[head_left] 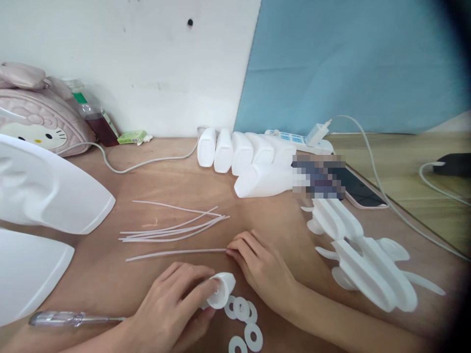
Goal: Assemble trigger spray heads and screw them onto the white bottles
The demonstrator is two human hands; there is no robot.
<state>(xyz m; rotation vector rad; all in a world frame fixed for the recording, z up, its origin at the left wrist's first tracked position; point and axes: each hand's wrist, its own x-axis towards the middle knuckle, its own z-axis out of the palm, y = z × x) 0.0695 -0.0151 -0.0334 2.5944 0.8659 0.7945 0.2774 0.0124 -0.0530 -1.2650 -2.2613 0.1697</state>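
Across a brown wooden desk (275, 220), we see two large, curved panels of glossy white plastic (73, 191) along the left edge, below a pink quilted bag with a cartoon cat face (37, 117). To the right lie white plastic pieces with long parallel grooves (375, 274); at the back, we count hollow white plastic shells (222, 152) in a row, another lying in front. In the foreground, we find two bare hands at work. The left hand (176, 299) has its fingers curled around a small white plastic cup (228, 283), thumb in the open mouth. The right hand (265, 269), just beyond the cup, has its fingers pinched together on the right end of a thin white plastic tube (176, 252); whether that tube touches the desk, we cannot tell. Behind it we see a loose bundle of matching tubes (154, 240). A clear-handled screwdriver (59, 318) lies beside the left forearm, and flat white rings (243, 317), some overlapping, lie just beside the cup.
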